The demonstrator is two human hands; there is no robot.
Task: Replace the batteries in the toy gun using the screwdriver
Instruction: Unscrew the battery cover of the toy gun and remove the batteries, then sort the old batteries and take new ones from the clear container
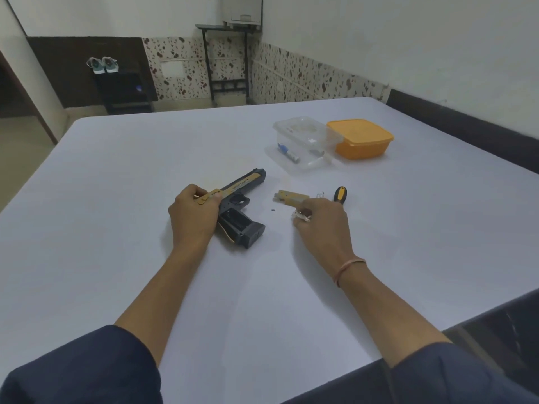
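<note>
Both dark sleeves (87, 371) nearest, forearms stretched over the white table (116, 176). My left hand (194, 212) grips the rear of the toy gun (243, 204), which lies flat mid-table, muzzle pointing far-right, grip compartment uncovered. My right hand (320, 221) has its fingers curled, pinching a small pale object (302, 216); can't tell what it is. Tiny grey bit (273, 209) between the hands. Just beyond the right hand: yellow cover piece (288, 196), then the screwdriver (340, 194) on its right. Further back, clear box (306, 141) touching an orange lidded box (361, 139).
</note>
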